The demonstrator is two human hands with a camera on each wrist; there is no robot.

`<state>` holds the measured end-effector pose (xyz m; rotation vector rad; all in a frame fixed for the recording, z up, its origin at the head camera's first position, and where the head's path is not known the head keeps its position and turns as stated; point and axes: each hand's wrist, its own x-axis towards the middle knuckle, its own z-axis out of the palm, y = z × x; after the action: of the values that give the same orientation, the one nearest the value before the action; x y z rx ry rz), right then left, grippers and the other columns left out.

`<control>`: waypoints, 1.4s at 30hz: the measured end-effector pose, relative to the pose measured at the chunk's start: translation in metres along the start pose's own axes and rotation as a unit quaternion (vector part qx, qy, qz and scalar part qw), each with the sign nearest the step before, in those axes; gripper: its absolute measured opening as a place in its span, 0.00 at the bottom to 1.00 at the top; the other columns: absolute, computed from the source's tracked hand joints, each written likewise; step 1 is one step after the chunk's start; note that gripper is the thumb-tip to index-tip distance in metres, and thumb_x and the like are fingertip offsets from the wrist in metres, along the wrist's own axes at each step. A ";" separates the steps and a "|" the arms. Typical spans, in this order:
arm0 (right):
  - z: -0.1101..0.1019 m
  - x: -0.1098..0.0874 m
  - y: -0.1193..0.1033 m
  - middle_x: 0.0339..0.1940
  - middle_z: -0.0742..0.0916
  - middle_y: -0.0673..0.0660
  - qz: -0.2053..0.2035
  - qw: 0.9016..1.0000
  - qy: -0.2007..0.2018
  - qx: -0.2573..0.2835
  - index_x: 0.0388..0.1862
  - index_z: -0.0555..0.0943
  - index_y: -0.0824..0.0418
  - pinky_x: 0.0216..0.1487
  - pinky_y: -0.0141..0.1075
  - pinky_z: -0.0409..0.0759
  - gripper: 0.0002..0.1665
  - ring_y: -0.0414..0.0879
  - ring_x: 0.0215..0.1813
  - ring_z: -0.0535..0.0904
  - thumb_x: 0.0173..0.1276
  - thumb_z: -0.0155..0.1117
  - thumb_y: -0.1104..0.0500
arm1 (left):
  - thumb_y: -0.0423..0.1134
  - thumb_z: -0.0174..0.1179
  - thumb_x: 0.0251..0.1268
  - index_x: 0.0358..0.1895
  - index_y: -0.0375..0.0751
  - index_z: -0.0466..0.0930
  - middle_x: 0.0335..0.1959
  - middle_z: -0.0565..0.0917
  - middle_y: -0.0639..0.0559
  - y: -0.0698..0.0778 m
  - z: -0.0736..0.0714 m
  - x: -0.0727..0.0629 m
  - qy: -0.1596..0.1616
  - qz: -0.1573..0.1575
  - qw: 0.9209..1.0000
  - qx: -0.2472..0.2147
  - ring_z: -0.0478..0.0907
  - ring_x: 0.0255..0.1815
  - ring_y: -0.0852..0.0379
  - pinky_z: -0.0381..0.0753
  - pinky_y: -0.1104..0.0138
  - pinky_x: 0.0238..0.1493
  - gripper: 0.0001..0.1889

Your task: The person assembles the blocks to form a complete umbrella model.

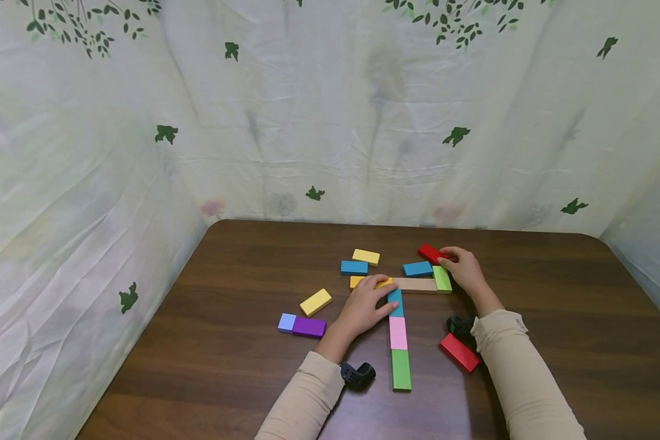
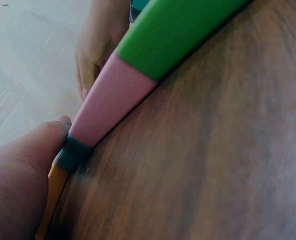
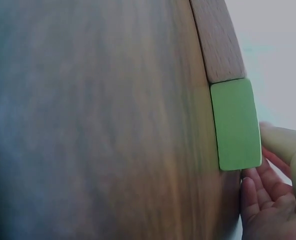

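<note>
Flat coloured blocks form a T on the table. My left hand [image 1: 361, 305] rests with spread fingers over the joint, touching the orange block [image 1: 355, 282] and the blue block [image 1: 396, 304]. Below that blue block run a pink block [image 1: 398, 333] and a green block [image 1: 401, 370]. A plain wood block [image 1: 415, 285] and a light green block [image 1: 442, 279] extend the crossbar rightward. Just beyond the light green one, my right hand [image 1: 464, 269] pinches the near end of a red block [image 1: 430, 253]. In the right wrist view, the light green block [image 3: 237, 125] partly hides those fingers.
Another blue block [image 1: 417, 269] lies behind the plain wood one. Farther left are a yellow block [image 1: 366, 256], a blue block [image 1: 354, 267], a second yellow block [image 1: 316, 302] and a purple block [image 1: 309, 327] beside a light blue piece [image 1: 286, 322]. A red block [image 1: 459, 352] lies near the right wrist.
</note>
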<state>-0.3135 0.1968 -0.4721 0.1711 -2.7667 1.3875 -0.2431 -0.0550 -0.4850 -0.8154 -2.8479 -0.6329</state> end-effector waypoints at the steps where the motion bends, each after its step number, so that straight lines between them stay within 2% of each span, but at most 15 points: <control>1: 0.000 0.000 0.000 0.49 0.75 0.70 0.001 1.000 -0.002 0.000 0.55 0.70 0.72 0.44 0.47 0.72 0.21 0.60 0.47 0.71 0.67 0.54 0.61 | 0.55 0.50 0.63 0.61 0.55 0.69 0.61 0.65 0.51 0.000 0.000 0.000 0.000 0.000 1.000 0.000 0.58 0.62 0.54 0.60 0.59 0.60 0.24; 7: -0.002 -0.001 0.001 0.50 0.75 0.70 -0.005 1.000 -0.001 0.008 0.55 0.70 0.72 0.47 0.49 0.71 0.21 0.60 0.48 0.70 0.67 0.54 0.61 | 0.55 0.51 0.63 0.61 0.55 0.70 0.60 0.66 0.51 0.001 -0.001 0.000 -0.001 0.000 1.000 -0.003 0.58 0.62 0.54 0.60 0.59 0.60 0.24; 14: -0.006 0.000 -0.002 0.57 0.72 0.69 -0.024 0.999 -0.008 0.038 0.59 0.67 0.70 0.52 0.51 0.68 0.25 0.62 0.56 0.67 0.65 0.57 0.62 | 0.54 0.51 0.63 0.61 0.55 0.70 0.60 0.66 0.51 0.001 0.000 0.000 0.004 0.007 1.000 0.003 0.58 0.62 0.54 0.60 0.59 0.59 0.23; 23: -0.005 -0.001 -0.014 0.58 0.72 0.67 -0.051 0.998 -0.038 0.002 0.60 0.67 0.65 0.54 0.52 0.67 0.29 0.62 0.57 0.68 0.62 0.61 0.58 | 0.55 0.50 0.63 0.61 0.55 0.70 0.60 0.66 0.51 0.001 -0.001 0.000 0.004 0.008 1.000 0.004 0.58 0.62 0.53 0.60 0.58 0.59 0.23; 31: -0.002 -0.002 -0.021 0.58 0.73 0.65 -0.063 0.996 -0.060 -0.027 0.60 0.67 0.63 0.54 0.52 0.67 0.29 0.62 0.57 0.68 0.60 0.62 0.60 | 0.55 0.51 0.62 0.60 0.54 0.71 0.59 0.67 0.50 0.000 -0.001 0.000 0.013 0.009 1.000 0.002 0.59 0.61 0.53 0.61 0.58 0.59 0.23; 36: -0.001 -0.001 -0.022 0.58 0.73 0.65 -0.069 0.993 -0.082 -0.042 0.60 0.68 0.63 0.54 0.53 0.67 0.30 0.61 0.58 0.66 0.59 0.64 0.60 | 0.55 0.50 0.63 0.60 0.52 0.71 0.59 0.67 0.49 -0.001 0.001 0.001 0.015 0.014 1.000 0.005 0.59 0.61 0.52 0.61 0.58 0.58 0.23; 42: 0.003 0.000 -0.028 0.55 0.75 0.64 -0.096 0.989 -0.108 -0.035 0.57 0.71 0.67 0.55 0.51 0.66 0.28 0.59 0.58 0.68 0.58 0.64 0.62 | 0.55 0.50 0.63 0.60 0.54 0.71 0.60 0.66 0.51 -0.001 0.001 0.000 0.011 0.008 1.000 -0.001 0.59 0.62 0.54 0.61 0.59 0.59 0.23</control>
<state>-0.3104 0.1774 -0.4518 0.6036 -2.8677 1.2939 -0.2435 -0.0550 -0.4860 -0.8263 -2.8176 -0.6398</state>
